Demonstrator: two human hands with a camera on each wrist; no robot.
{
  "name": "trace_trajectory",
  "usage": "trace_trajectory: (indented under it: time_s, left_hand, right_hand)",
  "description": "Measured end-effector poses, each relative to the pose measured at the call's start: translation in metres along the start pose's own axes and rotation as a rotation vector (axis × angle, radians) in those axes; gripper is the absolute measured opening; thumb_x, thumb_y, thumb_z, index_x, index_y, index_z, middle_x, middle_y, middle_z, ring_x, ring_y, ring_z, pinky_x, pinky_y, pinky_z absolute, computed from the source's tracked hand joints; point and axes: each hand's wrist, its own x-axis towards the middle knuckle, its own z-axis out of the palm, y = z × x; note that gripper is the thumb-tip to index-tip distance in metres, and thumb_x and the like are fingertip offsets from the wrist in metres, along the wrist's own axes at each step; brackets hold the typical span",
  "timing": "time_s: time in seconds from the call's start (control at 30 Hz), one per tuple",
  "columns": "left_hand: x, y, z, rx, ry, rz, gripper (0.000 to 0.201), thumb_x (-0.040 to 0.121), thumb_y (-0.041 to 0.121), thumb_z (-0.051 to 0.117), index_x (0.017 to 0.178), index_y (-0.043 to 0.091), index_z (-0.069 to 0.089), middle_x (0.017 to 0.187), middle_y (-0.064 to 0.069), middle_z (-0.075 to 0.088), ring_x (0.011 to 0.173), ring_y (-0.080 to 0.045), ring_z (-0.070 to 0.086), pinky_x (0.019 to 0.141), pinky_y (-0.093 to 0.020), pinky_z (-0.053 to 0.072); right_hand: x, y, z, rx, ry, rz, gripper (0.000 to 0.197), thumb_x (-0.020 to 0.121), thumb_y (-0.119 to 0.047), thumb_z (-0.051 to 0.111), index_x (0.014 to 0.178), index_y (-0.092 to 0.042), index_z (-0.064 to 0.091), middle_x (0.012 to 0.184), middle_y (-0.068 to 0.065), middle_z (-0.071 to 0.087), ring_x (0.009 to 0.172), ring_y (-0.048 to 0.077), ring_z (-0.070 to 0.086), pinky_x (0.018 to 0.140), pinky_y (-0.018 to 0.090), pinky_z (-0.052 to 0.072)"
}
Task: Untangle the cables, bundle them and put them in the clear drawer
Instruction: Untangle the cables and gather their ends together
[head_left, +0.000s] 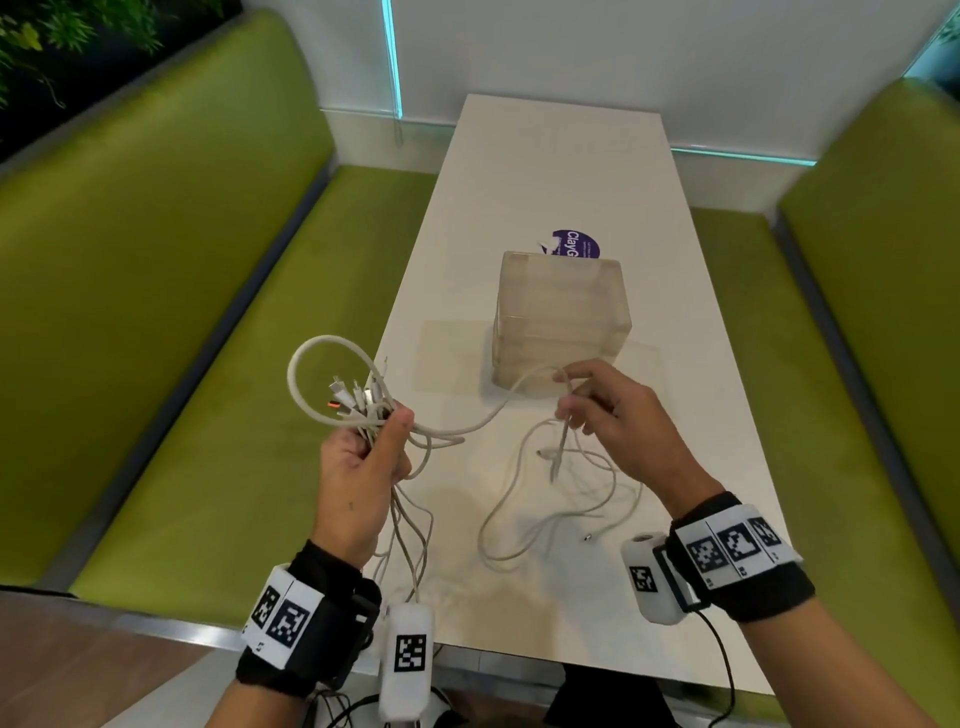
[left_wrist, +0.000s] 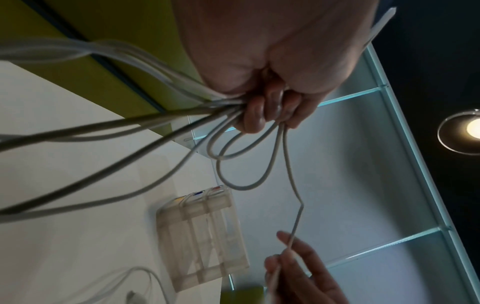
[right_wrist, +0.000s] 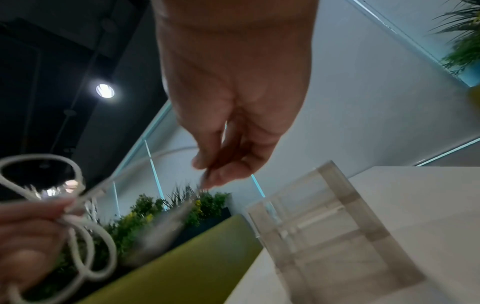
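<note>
My left hand (head_left: 363, 462) grips a gathered bunch of white cables (head_left: 363, 410), fingers and thumb curled round them just below the connector ends, which fan out above my fist. A thick loop (head_left: 317, 364) stands up from the bunch on its far-left side. The left wrist view confirms the grip: several strands leave my closed fingers (left_wrist: 262, 115) and two short loops hang beneath them.

My right hand (head_left: 618, 421) pinches a single thin cable (head_left: 563, 415) between thumb and fingertips. That strand runs across the gap to the bunch in my left hand, and its free part hangs down from the pinch toward the table (head_left: 701, 312). In the right wrist view the pinch is visible but blurred, so I cannot tell exactly how the cable lies in the fingertips.

Status, as I judge it:

1. Untangling is partly done. Most connector ends are collected in one hand, but loose lengths (head_left: 550, 514) trail in curves over the table near my right wrist, and other strands hang below my left hand off the table's edge.
2. Bundling is not done. No tie or wrap is visible on the bunch.
3. Stowing is not started. The clear drawer unit (head_left: 561, 322) stands on the table beyond my hands, apart from the cables, with all its drawers apparently closed.

Remaining work: free the pinched strand, gather the slack, secure the bundle, open a drawer and place the bundle inside.
</note>
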Motion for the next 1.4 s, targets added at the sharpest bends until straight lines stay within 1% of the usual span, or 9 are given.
trace_trajectory:
  time_s: [0.1,0.23,0.4,0.5,0.7,0.93,1.17,1.3,1.4]
  left_hand:
    - [-0.002,-0.005,0.002,0.117,-0.168,-0.078,0.023,0.092,0.015,0.057,0.069,0.014,0.056,0.049,0.009,0.032,0.045,-0.010,0.026,0.045,-0.022,0.026]
    - [-0.015,-0.011,0.015,0.457,-0.509,-0.163,0.022,0.092,0.017,0.059,0.071,0.020,0.055,0.052,0.012,0.042,0.050,-0.008,0.034,0.051,-0.024,0.031]
    - [-0.022,-0.010,0.024,0.668,-0.792,-0.179,0.021,0.092,0.021,0.056,0.073,0.027,0.051,0.056,0.014,0.043,0.053,-0.006,0.035,0.056,-0.024,0.031]
    - [-0.023,-0.009,0.024,0.754,-0.848,-0.190,0.022,0.091,0.023,0.057,0.071,0.020,0.047,0.059,0.011,0.040,0.052,-0.007,0.034,0.056,-0.026,0.031]
    - [-0.023,-0.008,0.014,0.409,-0.622,-0.283,0.021,0.084,0.020,0.071,0.102,0.011,0.064,0.062,0.008,0.042,0.052,-0.004,0.037,0.050,-0.017,0.032]
    - [-0.022,-0.013,0.010,0.244,-0.622,-0.298,0.027,0.079,0.012,0.075,0.105,0.008,0.066,0.060,0.005,0.042,0.050,-0.007,0.034,0.049,-0.018,0.030]
    - [-0.020,-0.014,0.002,0.178,-0.582,-0.299,0.035,0.075,0.012,0.073,0.109,0.016,0.066,0.052,0.012,0.036,0.046,-0.005,0.032,0.048,-0.018,0.031]
    - [-0.014,-0.013,-0.012,0.084,-0.498,-0.270,0.056,0.074,-0.001,0.073,0.124,0.018,0.055,0.054,0.013,0.029,0.047,-0.005,0.030,0.055,-0.020,0.032]
    - [-0.008,-0.011,-0.019,-0.073,-0.420,-0.221,0.060,0.070,0.005,0.078,0.125,0.014,0.054,0.054,0.013,0.032,0.048,-0.005,0.027,0.050,-0.018,0.029]
  right_hand:
    - [-0.015,-0.022,0.001,0.074,-0.234,0.003,0.024,0.090,-0.004,0.058,0.110,-0.016,0.064,0.076,0.003,0.072,0.067,0.011,0.059,0.064,0.020,0.048]
    - [-0.027,-0.043,0.013,0.142,-0.273,-0.091,0.025,0.086,0.004,0.061,0.101,-0.013,0.072,0.078,-0.003,0.068,0.070,0.011,0.062,0.064,0.022,0.050]
    - [-0.033,-0.047,0.019,0.161,-0.289,0.005,0.066,0.078,-0.005,0.073,0.129,-0.036,0.045,0.072,0.004,0.068,0.068,0.022,0.064,0.066,0.028,0.052]
    - [-0.034,-0.041,0.018,-0.001,-0.309,0.039,0.041,0.081,-0.009,0.071,0.116,-0.027,0.062,0.072,-0.003,0.065,0.064,0.006,0.058,0.064,0.022,0.047]
    - [-0.033,-0.029,0.003,0.065,-0.087,-0.011,0.011,0.079,-0.003,0.071,0.083,-0.013,0.074,0.088,0.000,0.057,0.073,0.003,0.057,0.070,0.016,0.047]
    - [-0.043,-0.015,0.021,0.189,-0.440,0.102,0.009,0.078,-0.002,0.071,0.080,-0.010,0.076,0.115,-0.007,0.065,0.110,0.003,0.059,0.095,0.021,0.046]
    - [-0.052,-0.013,0.038,0.387,-0.409,0.165,0.004,0.081,0.002,0.067,0.084,0.003,0.070,0.084,0.022,0.069,0.083,0.025,0.065,0.082,0.035,0.053]
    - [-0.057,-0.003,0.030,0.288,-0.327,0.193,0.015,0.075,-0.006,0.075,0.071,-0.020,0.073,0.083,0.006,0.074,0.079,0.014,0.064,0.079,0.027,0.049]
    - [-0.069,0.010,0.035,0.050,-0.465,0.227,0.007,0.074,-0.015,0.078,0.075,-0.022,0.076,0.083,-0.001,0.075,0.076,0.006,0.063,0.070,0.015,0.044]
